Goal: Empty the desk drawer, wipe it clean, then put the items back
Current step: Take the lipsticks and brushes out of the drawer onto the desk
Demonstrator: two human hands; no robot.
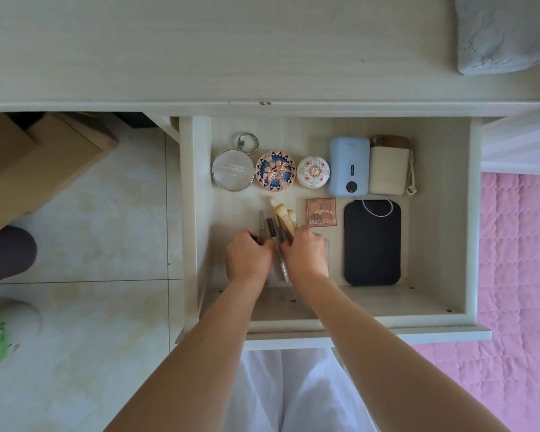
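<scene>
Floor: pale tiles lie left of the desk, with brown cardboard boxes stacked at the far left.
Drawer: the desk drawer is pulled out under the desktop, and its things are all inside it.
Back row: from the left, a round mirror on a key ring, a blue flowered compact, a small white compact, a pale blue device, and a cream pouch, each just beside the next.
My left hand: my left hand sits at the drawer's front left, fingers curled round the dark pencils at the left of the bundle.
Brushes: the makeup brushes fan out between my hands, pale tips pointing toward the back row, inside a clear holder I can barely make out.
My right hand: my right hand touches my left, fingers curled round the brush handles and the holder.
Front right: a small eyeshadow palette lies just beside the brushes, then a black pad with a white cord loop on its top.
Far right: a pink quilt beside the drawer, a grey cloth on the desktop corner.
</scene>
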